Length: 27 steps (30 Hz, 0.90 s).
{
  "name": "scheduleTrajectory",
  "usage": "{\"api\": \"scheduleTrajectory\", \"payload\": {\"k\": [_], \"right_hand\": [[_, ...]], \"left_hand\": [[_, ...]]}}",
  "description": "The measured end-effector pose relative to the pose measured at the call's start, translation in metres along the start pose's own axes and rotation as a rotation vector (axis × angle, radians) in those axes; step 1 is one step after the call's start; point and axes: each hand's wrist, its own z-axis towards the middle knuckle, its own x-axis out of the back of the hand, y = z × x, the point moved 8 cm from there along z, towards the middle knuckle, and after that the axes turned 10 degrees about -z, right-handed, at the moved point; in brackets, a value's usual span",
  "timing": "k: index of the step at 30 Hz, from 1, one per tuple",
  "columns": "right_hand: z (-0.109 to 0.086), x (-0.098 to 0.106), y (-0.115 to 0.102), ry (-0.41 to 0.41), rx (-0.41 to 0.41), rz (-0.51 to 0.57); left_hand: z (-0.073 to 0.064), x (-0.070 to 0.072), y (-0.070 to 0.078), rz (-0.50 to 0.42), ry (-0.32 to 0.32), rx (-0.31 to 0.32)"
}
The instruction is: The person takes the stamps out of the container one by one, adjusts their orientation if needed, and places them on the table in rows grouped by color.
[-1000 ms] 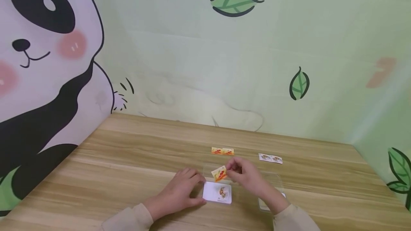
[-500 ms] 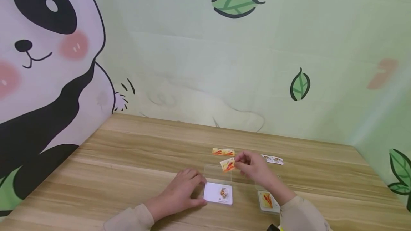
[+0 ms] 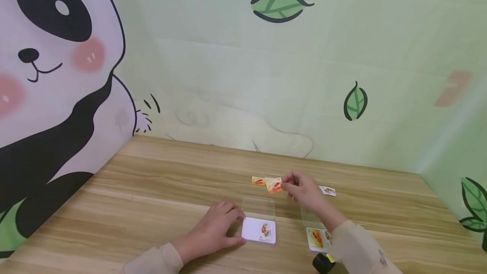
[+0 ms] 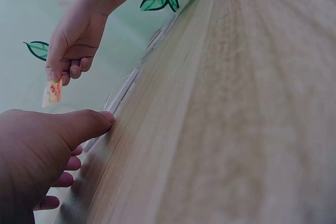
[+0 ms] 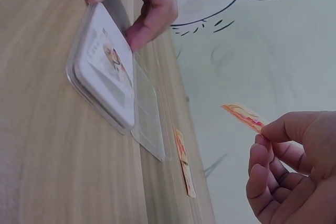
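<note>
My right hand [image 3: 305, 188] pinches a small yellow-and-red picture card [image 3: 273, 185] by one edge between thumb and index finger. In the head view that card overlaps one of two matching cards [image 3: 258, 180] lying side by side on the table. My left hand [image 3: 213, 228] rests at a clear hinged case [image 3: 258, 207], its thumb and index finger touching the two left corners, fingers relaxed. Inside the case lies a white sheet [image 3: 252, 228] with a food picture near its right end. In the right wrist view the held card [image 5: 245, 117] hangs above the table.
To the right lies a second clear case [image 3: 310, 217] with its lid back and an orange picture [image 3: 315, 238] in it, partly behind the right forearm. A white picture card [image 3: 328, 190] shows behind my right hand. A black object [image 3: 323, 263] sits by the right sleeve.
My right hand has moved the held card away from the left case, up and to the right, toward the yellow pair at the back. My left hand has stayed at the case.
</note>
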Motion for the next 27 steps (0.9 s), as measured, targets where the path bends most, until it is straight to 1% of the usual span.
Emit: {"api": "scheduleTrajectory", "payload": {"k": [11,17,22,27], "right_hand": [[0.018,0.006,0.016,0.043,-0.048,0.004],[0.024,0.009,0.026,0.041,-0.098,-0.003],[0.030,0.011,0.034,0.048,-0.118,-0.021],[0.035,0.012,0.041,0.046,-0.142,-0.039]], "left_hand": [[0.000,0.000,-0.001,-0.002,-0.003,0.007],[0.000,-0.001,-0.001,-0.003,-0.009,0.013],[0.000,0.000,-0.001,-0.008,-0.016,0.021],[0.000,0.001,0.000,-0.003,-0.009,0.010]]}}
